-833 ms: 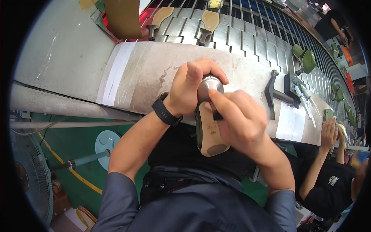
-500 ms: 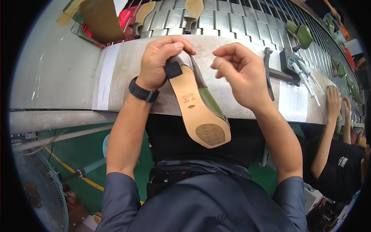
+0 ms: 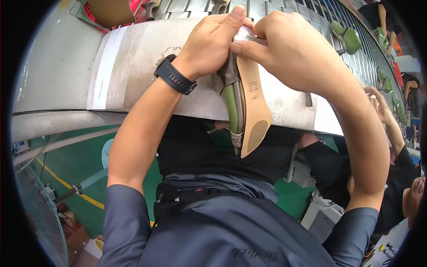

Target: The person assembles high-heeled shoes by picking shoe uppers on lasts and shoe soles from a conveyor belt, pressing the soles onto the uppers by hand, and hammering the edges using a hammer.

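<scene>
A shoe hangs between my hands, its toe pointing toward my body past the bench edge. Its tan sole faces right; the green and dark brown upper, with a band of silvery trim close to the toe, shows on the left. My left hand is wrapped round the heel end, a black watch on its wrist. Against the same end, my right hand is closed, with its thumb pressed to the shoe and its fingers curled round the back. Both hands cover most of the heel.
The worn bench top lies under my hands, with a metal slat conveyor behind it. Green shoes stand along the conveyor at right. A dark tool handle shows under my right forearm. A fan stands lower left; a co-worker's arm reaches in at right.
My right hand has moved from apart in the air onto the heel end. The shoe has rolled, so its sole now faces right and its upper shows. The black heel piece is now hidden.
</scene>
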### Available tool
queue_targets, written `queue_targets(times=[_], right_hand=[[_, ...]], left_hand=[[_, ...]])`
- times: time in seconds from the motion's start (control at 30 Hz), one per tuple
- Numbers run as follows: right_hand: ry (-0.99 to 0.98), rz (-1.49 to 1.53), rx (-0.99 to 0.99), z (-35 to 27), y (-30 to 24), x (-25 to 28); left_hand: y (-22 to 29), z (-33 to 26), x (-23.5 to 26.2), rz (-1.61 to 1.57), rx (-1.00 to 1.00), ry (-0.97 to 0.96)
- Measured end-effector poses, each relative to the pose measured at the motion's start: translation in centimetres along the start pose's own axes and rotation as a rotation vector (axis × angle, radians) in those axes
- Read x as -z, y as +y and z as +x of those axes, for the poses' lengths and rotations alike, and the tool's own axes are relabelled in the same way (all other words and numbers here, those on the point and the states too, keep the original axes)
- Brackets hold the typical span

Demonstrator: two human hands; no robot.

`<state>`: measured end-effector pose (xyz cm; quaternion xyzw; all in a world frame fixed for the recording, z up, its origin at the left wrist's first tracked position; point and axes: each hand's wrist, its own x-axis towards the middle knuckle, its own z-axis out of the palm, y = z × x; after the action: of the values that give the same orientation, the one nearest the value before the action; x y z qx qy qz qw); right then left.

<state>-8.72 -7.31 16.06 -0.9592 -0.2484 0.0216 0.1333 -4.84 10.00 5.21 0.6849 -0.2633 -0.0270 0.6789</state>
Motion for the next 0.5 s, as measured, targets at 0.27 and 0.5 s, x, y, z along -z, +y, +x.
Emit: queue_targets(times=[0.27, 0.5], right_hand=[[-0.013, -0.001, -0.131, -0.1, 1.2, -1.1], [0.196, 0.71, -0.175, -1.8, 4.2, -6.1]], left_hand=[[-1.8, 1.1, -0.2, 0.099, 0.006, 0.06], [-1.5, 1.6, -0.6, 0.246, -0.058, 0.032]])
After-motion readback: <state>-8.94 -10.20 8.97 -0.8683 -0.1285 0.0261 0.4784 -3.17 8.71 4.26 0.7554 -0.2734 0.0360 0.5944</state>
